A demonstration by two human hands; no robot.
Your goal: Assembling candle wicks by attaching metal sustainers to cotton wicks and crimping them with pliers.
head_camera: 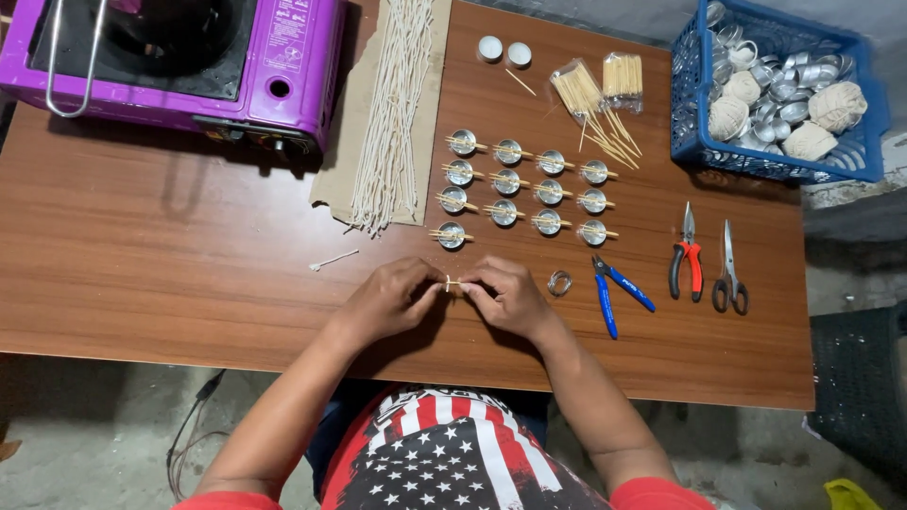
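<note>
Metal cups (524,194) with sticks across them stand in rows on the wooden table (170,246), beside a purple stove (189,57), white wicks (387,113), a blue basket (784,94), pliers (688,257) and scissors (728,274). Left hand (387,300) and right hand (510,295) pinch a small pale stick-and-wick piece (452,282) between their fingertips, just above the table's near edge.

Table (189,255): reddish-brown wood grain. Stove (179,57): bright purple, black top, silver handle. Cardboard sheet (345,161): tan. Wicks (392,113) on it: off-white. Tin cups (524,194): shiny silver, pale sticks across. Toothpick bundles (600,85): light yellow. Basket (779,90): blue, silver cups and cream string balls inside. Cutters (616,293): blue handles. Pliers (687,260): red-black handles. Scissors (728,274): black handles, silver blades. My shirt (444,458): red, stars-and-stripes print, white stars on dark. Small pale wick piece (452,282) between my fingers.
</note>
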